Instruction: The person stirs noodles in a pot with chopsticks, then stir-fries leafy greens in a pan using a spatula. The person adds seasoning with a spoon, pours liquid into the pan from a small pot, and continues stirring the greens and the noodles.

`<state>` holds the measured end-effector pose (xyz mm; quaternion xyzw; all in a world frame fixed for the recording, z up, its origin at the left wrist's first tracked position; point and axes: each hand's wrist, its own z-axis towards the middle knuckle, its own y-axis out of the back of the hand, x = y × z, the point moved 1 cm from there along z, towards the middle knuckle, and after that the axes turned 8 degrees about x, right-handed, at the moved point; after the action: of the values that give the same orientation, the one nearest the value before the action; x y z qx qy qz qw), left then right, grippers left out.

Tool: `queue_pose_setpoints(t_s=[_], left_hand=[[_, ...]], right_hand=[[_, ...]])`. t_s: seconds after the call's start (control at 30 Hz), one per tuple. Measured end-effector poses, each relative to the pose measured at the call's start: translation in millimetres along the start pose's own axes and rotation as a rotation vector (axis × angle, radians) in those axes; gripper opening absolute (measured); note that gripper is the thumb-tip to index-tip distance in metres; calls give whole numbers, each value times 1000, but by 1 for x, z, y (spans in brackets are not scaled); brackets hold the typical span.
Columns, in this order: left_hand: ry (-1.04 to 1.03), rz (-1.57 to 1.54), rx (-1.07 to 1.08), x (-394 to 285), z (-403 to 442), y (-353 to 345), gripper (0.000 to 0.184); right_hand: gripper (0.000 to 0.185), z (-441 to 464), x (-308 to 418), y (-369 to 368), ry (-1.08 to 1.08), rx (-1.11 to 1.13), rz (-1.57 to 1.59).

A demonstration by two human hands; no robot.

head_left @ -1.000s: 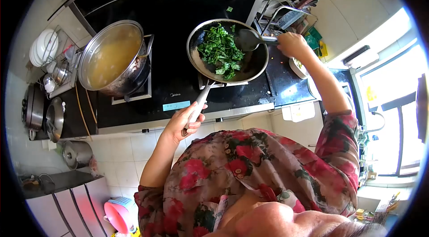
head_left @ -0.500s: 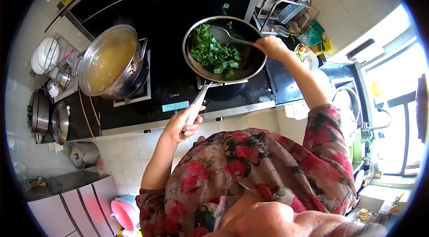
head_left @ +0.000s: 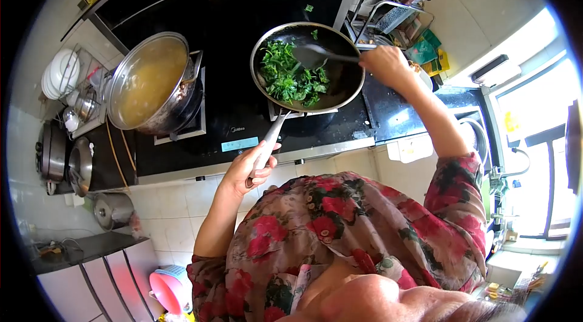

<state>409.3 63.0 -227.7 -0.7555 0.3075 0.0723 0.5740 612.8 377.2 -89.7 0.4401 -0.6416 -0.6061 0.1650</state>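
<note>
A dark frying pan (head_left: 343, 92) sits on the right burner, with chopped leafy greens (head_left: 288, 76) heaped in its left half. My left hand (head_left: 250, 167) is wrapped round the pan's pale handle (head_left: 271, 138). Over the pan's right rim, my right hand (head_left: 388, 67) grips the end of a cooking spatula (head_left: 334, 56). The spatula's dark head is smeared by motion and lies at the upper edge of the greens. A green scrap sticks to the pan's far inner wall.
A large pot (head_left: 149, 82) of yellowish liquid stands on the left burner. Behind my right hand are a knife rack (head_left: 388, 15) and a bowl, mostly hidden. White plates (head_left: 62, 73) and a dish rack are at far left; the sink (head_left: 477, 134) is at right.
My right hand has moved right and slightly up with the spatula, whose head has shifted right. The greens lie more spread out. My left hand stays on the handle.
</note>
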Motion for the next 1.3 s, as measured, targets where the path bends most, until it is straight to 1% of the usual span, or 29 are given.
queue_pose_setpoints(t_s=[0.07,0.13,0.2,0.27,0.3,0.33,0.4,0.43,0.47,0.53,0.57,0.6,0.67,0.73,0.8,0.83,0.87,0.93,0.97,1.0,1.03,1.07,1.1,1.13,1.2,1.27,1.3], left_hand=[[10,7,3,-1,1,1,38],[13,13,-6,-2,0,-1,38],[11,18,-17,-3,0,-1,38],[31,17,-18,-2,0,0,38],[31,22,-21,-3,0,-2,38],[30,31,-29,-3,0,-2,39],[34,36,-42,-3,-1,-2,39],[30,37,-40,-3,0,-2,39],[26,36,-38,-2,0,-2,40],[28,33,-50,-2,-1,-2,40],[28,36,-54,-2,0,-2,40],[31,34,-55,-2,0,-3,40],[23,31,-58,-1,1,-4,42],[29,28,-62,-1,1,-4,42],[36,25,-62,-2,1,-3,42],[32,23,-48,-3,1,-2,41],[29,22,-35,-3,0,-2,41],[44,30,-59,-4,-1,-6,42],[53,39,-84,-5,0,-7,43],[61,47,-78,-5,1,-8,43],[61,44,-81,-5,1,-8,43],[63,44,-84,-5,0,-8,44],[66,47,-76,-5,0,-7,44],[75,56,-72,-4,0,-7,44],[57,38,-59,-4,0,-4,44],[47,-2,-35,-2,2,0,42],[46,13,-36,-1,2,0,42]], right_hand=[[28,36,-28,-24,-60,8,49],[28,77,-37,-62,-77,13,96],[29,111,-34,-93,-53,2,301],[30,122,-13,-91,59,218,570],[31,117,-8,-89,112,137,649],[31,118,-10,-92,111,136,655],[29,119,-12,-98,274,-47,655],[29,105,-12,-85,289,-113,605],[29,89,-12,-72,349,-186,552],[30,64,-10,-49,323,-267,264],[30,61,-15,-55,345,-341,162],[30,55,-16,-51,345,-338,164],[30,30,-15,-29,397,-347,-10],[30,10,-13,-12,410,-359,-60],[31,-4,-13,-5,479,-247,-156],[31,-10,-9,-4,493,-229,-228],[22,-16,-1,-1,459,-180,-216],[19,-22,19,1,473,-154,-256],[11,-26,38,4,414,-61,-419],[10,-30,57,2,431,-60,-398],[10,-37,82,17,446,105,-301],[9,-27,113,-8,193,89,-304],[8,-24,136,-11,115,16,-400],[9,-15,148,-14,118,-36,-489],[8,14,140,-11,71,27,-387],[7,36,109,-12,-18,-39,-378],[7,31,92,1,0,6,-290]])
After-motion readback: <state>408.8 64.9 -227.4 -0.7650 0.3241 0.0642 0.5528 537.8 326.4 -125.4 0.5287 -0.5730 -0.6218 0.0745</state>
